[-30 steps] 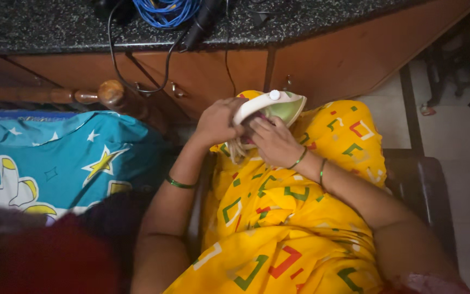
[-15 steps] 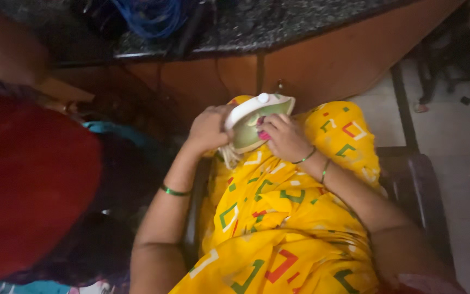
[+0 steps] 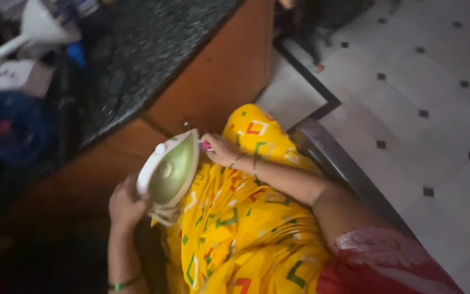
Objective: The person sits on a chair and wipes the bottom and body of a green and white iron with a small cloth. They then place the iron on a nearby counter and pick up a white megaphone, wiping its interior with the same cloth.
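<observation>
A white and green clothes iron [image 3: 171, 171] stands tilted on my lap, its green side turned up. My left hand [image 3: 125, 204] grips its rear end. My right hand [image 3: 221, 149] is beside the iron's tip, fingers pinched on a small pink thing [image 3: 206, 145] that I cannot make out. I wear a yellow garment [image 3: 235, 223] with red, green and white square prints, and green bangles on both wrists.
A dark speckled stone counter [image 3: 137, 60] over a brown wooden cabinet [image 3: 218, 76] lies ahead, with a white funnel-like object [image 3: 39, 24] and blurred items at the left. White floor tiles with black dots [image 3: 425, 109] spread to the right. A dark seat edge [image 3: 338, 160] runs beside my right arm.
The view has swung right and tilted. The iron has turned so its green side faces up, my left hand now at its rear. The red-clothed figure at the left is out of sight.
</observation>
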